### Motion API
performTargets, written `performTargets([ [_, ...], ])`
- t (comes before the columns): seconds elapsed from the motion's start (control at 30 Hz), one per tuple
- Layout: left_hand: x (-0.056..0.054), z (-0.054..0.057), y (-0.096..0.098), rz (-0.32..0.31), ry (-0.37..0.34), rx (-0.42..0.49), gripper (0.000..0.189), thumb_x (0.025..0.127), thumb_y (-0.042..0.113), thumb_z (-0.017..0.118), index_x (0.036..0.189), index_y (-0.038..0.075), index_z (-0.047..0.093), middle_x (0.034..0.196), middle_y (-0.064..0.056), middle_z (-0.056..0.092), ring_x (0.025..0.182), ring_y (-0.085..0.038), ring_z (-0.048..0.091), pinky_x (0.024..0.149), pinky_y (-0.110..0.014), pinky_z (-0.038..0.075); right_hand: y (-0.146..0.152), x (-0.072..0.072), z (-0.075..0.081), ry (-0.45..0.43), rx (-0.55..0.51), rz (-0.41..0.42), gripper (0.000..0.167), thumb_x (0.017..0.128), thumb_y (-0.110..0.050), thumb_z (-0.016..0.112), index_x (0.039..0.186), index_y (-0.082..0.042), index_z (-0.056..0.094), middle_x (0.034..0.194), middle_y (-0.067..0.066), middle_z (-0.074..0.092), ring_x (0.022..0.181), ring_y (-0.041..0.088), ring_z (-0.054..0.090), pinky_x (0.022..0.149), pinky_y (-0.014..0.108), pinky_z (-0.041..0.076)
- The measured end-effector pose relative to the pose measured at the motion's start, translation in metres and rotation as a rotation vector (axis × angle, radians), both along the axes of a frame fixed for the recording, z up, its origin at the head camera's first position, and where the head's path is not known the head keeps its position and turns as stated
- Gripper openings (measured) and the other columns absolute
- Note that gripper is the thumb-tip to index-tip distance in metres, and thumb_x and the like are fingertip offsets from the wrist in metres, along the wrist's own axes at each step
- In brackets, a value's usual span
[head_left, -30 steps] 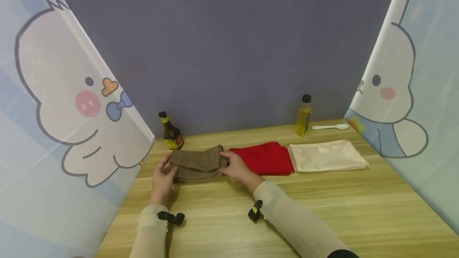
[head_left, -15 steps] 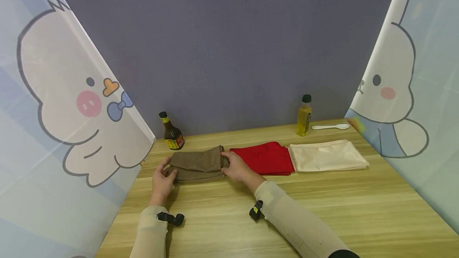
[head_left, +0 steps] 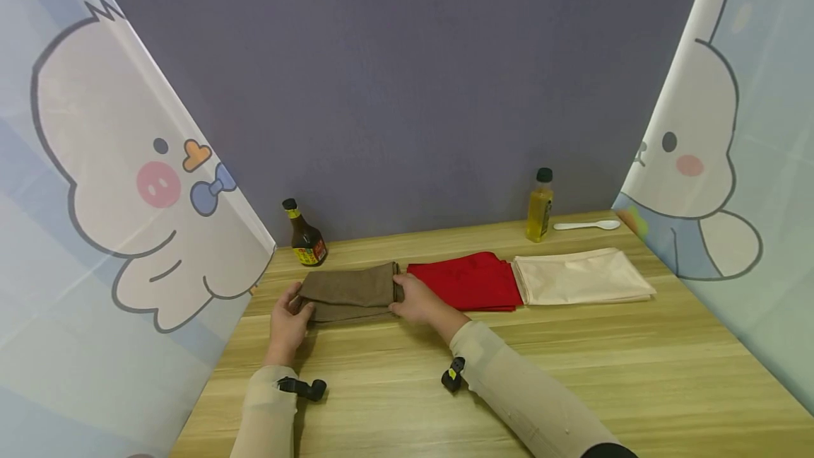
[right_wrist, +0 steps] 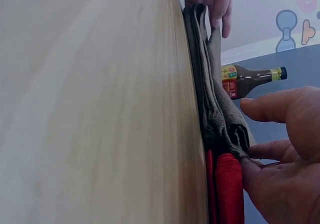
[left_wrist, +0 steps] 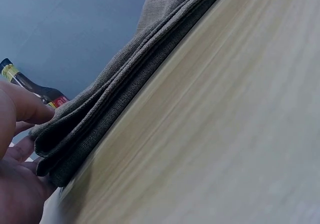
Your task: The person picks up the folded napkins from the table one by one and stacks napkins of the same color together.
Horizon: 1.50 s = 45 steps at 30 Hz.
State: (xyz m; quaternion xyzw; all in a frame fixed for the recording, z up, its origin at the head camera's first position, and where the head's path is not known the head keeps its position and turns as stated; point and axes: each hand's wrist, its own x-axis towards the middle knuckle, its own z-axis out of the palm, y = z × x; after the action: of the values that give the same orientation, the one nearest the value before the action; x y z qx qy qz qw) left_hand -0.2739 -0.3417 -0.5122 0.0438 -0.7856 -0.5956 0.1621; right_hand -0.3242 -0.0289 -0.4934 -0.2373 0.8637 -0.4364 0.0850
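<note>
A folded brown cloth (head_left: 350,288) lies on the wooden table, its layers stacked and slightly loose at the ends. My left hand (head_left: 289,320) is at its left end, fingers against the edge; in the left wrist view, a fingertip of the left hand (left_wrist: 20,184) meets the upper corner of the brown cloth (left_wrist: 115,79). At the other end is my right hand (head_left: 420,300). In the right wrist view the right hand's thumb (right_wrist: 270,108) stands apart from the cloth while its fingers touch the rolled end, beside the red cloth (right_wrist: 230,189).
The folded red cloth (head_left: 467,283) lies right of the brown one, followed by a folded cream cloth (head_left: 581,278). Behind stand a dark sauce bottle (head_left: 308,237) at left and a yellow oil bottle (head_left: 539,207) at right, near a white spoon (head_left: 586,225). A grey panel (head_left: 407,104) backs the table.
The brown cloth's raised right end has sunk and lies flatter, with its top layer smoother. My right fingers have shifted slightly down along that end; the left hand has barely moved.
</note>
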Motion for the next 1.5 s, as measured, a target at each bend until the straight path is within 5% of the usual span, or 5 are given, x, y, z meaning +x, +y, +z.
performTargets([
  [0.3, -0.0014, -0.0028, -0.0011, -0.007, -0.039, -0.053, 0.058, 0.103, -0.002, 0.06, 0.157, -0.009, 0.037, 0.16, -0.029, 0.039, 0.15, -0.039, 0.037, 0.12, -0.051, 0.032, 0.0004, 0.0023, 0.004, -0.012, 0.003, 0.002, 0.068, 0.099, -0.018, 0.073, 0.156, 0.004, 0.043, 0.163, 0.024, 0.036, 0.149, 0.04, 0.036, 0.118, 0.05, 0.037],
  [0.6, -0.0018, -0.0059, -0.0016, 0.009, -0.072, -0.082, 0.058, 0.104, 0.005, 0.061, 0.157, -0.006, 0.04, 0.159, -0.029, 0.041, 0.148, -0.041, 0.038, 0.101, -0.016, 0.041, 0.0028, 0.0024, 0.0054, -0.017, 0.004, 0.025, 0.066, 0.098, -0.02, 0.074, 0.152, 0.007, 0.047, 0.158, 0.024, 0.043, 0.147, 0.038, 0.041, 0.116, 0.048, 0.041],
  [0.97, -0.0012, -0.0026, -0.0018, -0.005, -0.133, -0.084, 0.059, 0.107, 0.01, 0.059, 0.16, -0.002, 0.036, 0.163, -0.024, 0.037, 0.151, -0.035, 0.036, 0.118, -0.047, 0.034, 0.0062, -0.0014, 0.0049, 0.007, -0.012, -0.006, 0.066, 0.098, -0.019, 0.073, 0.152, 0.008, 0.046, 0.16, 0.025, 0.034, 0.148, 0.04, 0.037, 0.116, 0.049, 0.039],
  [1.27, -0.0003, -0.0016, -0.0011, -0.001, -0.138, -0.085, 0.059, 0.107, 0.011, 0.059, 0.16, -0.002, 0.036, 0.161, -0.024, 0.039, 0.149, -0.034, 0.038, 0.098, -0.014, 0.039, 0.0067, -0.0002, 0.0068, 0.016, -0.014, -0.006, 0.068, 0.098, -0.021, 0.073, 0.153, 0.009, 0.044, 0.159, 0.025, 0.036, 0.146, 0.041, 0.04, 0.116, 0.05, 0.04],
  [1.5, -0.0012, -0.0025, 0.0008, 0.008, -0.113, -0.078, 0.058, 0.106, 0.008, 0.06, 0.158, -0.004, 0.038, 0.16, -0.027, 0.04, 0.149, -0.037, 0.038, 0.106, -0.026, 0.04, 0.0064, -0.0019, 0.0048, 0.021, 0.007, 0.001, 0.069, 0.099, -0.022, 0.072, 0.153, 0.01, 0.044, 0.16, 0.026, 0.036, 0.147, 0.041, 0.038, 0.118, 0.048, 0.038],
])
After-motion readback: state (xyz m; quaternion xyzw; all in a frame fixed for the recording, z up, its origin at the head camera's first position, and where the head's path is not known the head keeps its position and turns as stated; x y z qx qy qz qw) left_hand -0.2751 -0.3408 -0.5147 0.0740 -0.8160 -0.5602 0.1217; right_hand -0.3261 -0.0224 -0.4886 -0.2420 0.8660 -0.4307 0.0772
